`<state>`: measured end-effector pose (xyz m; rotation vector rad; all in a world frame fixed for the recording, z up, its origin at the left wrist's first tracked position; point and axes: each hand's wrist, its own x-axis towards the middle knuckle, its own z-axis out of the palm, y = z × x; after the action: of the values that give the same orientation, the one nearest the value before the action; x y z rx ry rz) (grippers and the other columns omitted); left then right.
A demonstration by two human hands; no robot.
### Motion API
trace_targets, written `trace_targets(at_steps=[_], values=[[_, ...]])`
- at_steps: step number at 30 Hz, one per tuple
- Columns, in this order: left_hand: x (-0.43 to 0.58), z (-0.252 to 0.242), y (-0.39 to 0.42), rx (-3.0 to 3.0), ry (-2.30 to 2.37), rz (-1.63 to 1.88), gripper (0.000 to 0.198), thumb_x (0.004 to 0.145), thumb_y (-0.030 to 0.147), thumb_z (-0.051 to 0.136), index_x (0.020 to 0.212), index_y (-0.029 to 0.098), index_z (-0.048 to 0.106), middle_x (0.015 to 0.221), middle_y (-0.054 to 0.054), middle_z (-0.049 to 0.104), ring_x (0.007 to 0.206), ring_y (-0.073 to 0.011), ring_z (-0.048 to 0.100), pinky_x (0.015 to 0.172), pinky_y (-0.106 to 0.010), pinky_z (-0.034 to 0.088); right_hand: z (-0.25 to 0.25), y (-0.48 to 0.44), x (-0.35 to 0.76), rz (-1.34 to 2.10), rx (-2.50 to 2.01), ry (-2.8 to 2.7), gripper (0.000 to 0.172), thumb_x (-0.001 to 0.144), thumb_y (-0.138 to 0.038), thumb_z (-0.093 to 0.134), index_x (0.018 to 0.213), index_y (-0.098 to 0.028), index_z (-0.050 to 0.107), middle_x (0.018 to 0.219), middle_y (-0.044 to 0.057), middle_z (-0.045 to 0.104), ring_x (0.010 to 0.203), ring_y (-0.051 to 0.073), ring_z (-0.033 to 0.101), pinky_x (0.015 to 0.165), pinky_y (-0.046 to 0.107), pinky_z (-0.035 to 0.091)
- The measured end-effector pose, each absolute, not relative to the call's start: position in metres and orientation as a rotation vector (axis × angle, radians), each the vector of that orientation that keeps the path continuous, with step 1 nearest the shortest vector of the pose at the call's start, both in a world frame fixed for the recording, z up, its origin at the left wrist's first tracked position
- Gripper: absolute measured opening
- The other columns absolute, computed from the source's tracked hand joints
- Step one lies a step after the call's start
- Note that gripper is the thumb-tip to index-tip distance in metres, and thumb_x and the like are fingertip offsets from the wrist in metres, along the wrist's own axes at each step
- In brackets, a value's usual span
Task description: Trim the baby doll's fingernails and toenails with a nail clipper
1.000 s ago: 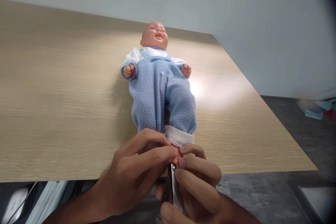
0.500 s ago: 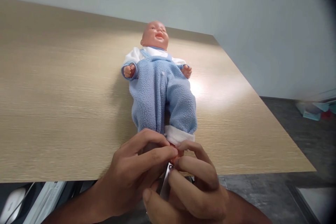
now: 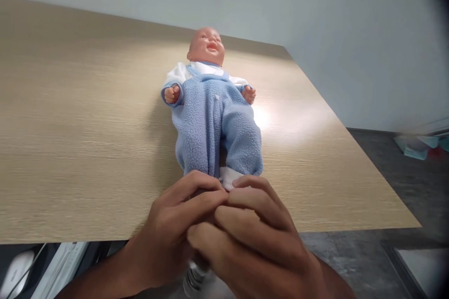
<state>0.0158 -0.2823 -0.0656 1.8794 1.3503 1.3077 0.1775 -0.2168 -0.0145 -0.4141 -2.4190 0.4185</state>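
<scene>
A baby doll [image 3: 199,121] in blue fleece overalls and a white top lies on its back on the wooden table [image 3: 87,126], its legs towards me. My left hand [image 3: 178,229] is closed round the doll's foot at the table's near edge, fingertips just below the white trouser cuff [image 3: 228,177]. Against those fingertips, my right hand [image 3: 259,238] is curled shut. Its fingers now cover the metal nail clipper seen in it a moment ago. Both hands hide the doll's foot.
Below the near edge, a blurred silvery ringed object [image 3: 192,280] shows under my hands. At lower left are a white device [image 3: 17,273] and a cable. Behind the table stands a pale wall [image 3: 333,32]; grey floor [image 3: 382,173] lies to the right.
My right hand has turned and moved up and inward over the foot, fingers closing further. The nail clipper and the foot have gone out of sight behind it. My left hand has hardly moved.
</scene>
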Motion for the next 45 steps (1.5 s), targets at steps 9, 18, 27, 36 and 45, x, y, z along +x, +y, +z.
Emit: trace_targets(at_steps=[9,18,27,36,45], values=[[0.021,-0.067,-0.279,1.803,1.305,1.424,0.024,0.093,0.008,0.06,0.113,0.02,0.062,0.108,-0.002,0.065,0.1,-0.014,0.064,0.088,-0.022,0.054,-0.046,-0.214,0.19,0.932,-0.471,-1.792,0.059,0.081,-0.007,0.069,0.137,-0.014,0.051,0.098,0.005,0.071,0.09,0.019,0.07,0.088,0.034,0.06],[0.019,-0.067,-0.279,1.791,1.307,1.397,0.023,0.094,0.007,0.058,0.112,0.021,0.062,0.111,-0.002,0.065,0.106,-0.0108,0.063,0.095,-0.019,0.05,-0.043,-0.212,0.196,0.831,-0.523,-2.0,0.049,0.075,-0.002,0.072,0.119,-0.018,0.057,0.097,0.008,0.07,0.102,0.025,0.069,0.085,0.039,0.064],[0.02,-0.069,-0.278,1.78,1.324,1.431,0.02,0.094,0.015,0.06,0.113,0.022,0.063,0.11,-0.004,0.066,0.098,-0.0166,0.066,0.085,-0.026,0.057,-0.035,-0.213,0.19,0.622,-0.48,-2.127,0.058,0.077,-0.005,0.072,0.128,-0.015,0.049,0.106,0.008,0.066,0.1,0.021,0.067,0.084,0.032,0.064],[0.018,-0.067,-0.28,1.791,1.302,1.388,0.019,0.095,0.011,0.054,0.111,0.019,0.061,0.109,-0.005,0.066,0.098,-0.0164,0.065,0.087,-0.027,0.057,-0.025,-0.218,0.178,0.517,-0.52,-2.175,0.045,0.087,-0.011,0.063,0.13,-0.018,0.053,0.098,0.004,0.072,0.099,0.022,0.069,0.088,0.036,0.061],[0.018,-0.066,-0.277,1.851,1.245,1.448,0.022,0.091,0.007,0.052,0.108,0.021,0.057,0.106,-0.001,0.066,0.096,-0.0153,0.065,0.085,-0.025,0.057,-0.018,-0.21,0.166,0.413,-0.392,-2.259,0.042,0.083,-0.005,0.063,0.125,-0.009,0.059,0.097,0.004,0.073,0.09,0.018,0.065,0.097,0.036,0.053]])
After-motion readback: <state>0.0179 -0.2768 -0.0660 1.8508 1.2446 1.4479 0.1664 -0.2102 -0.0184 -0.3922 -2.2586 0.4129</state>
